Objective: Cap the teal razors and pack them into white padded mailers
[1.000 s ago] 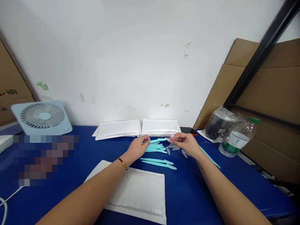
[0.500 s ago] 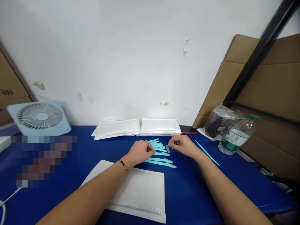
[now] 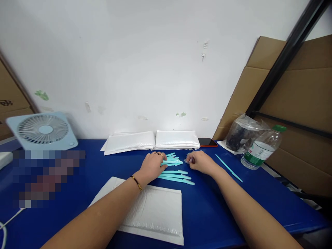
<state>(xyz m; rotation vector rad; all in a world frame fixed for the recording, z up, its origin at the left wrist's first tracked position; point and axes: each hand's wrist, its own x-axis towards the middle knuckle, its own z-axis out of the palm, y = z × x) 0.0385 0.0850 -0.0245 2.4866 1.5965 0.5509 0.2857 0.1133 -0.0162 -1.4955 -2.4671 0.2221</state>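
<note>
Several turquoise eyebrow razors (image 3: 174, 176) lie fanned out on the blue table, pointing right, some with translucent caps on their tips. My left hand (image 3: 153, 165) is closed over the handle end of the pile, its fingers gripping an eyebrow razor (image 3: 172, 162). To the right of the tips, my right hand (image 3: 199, 162) pinches a small clear blade cap (image 3: 185, 160), partly hidden by the fingers. One more turquoise razor (image 3: 229, 168) lies apart, beyond my right wrist. Below my left forearm sits a white padded envelope (image 3: 155, 214).
White padded mailers (image 3: 177, 139) are stacked against the wall, beside a phone (image 3: 207, 142). A water bottle (image 3: 261, 148) and a bagged dark item (image 3: 238, 136) stand at the right. A light blue fan (image 3: 45, 129) stands at the left.
My left hand has shifted slightly up and left over the razors, and one razor's tip now lies across the others. My right hand's fingers have curled in more around the clear cap.
</note>
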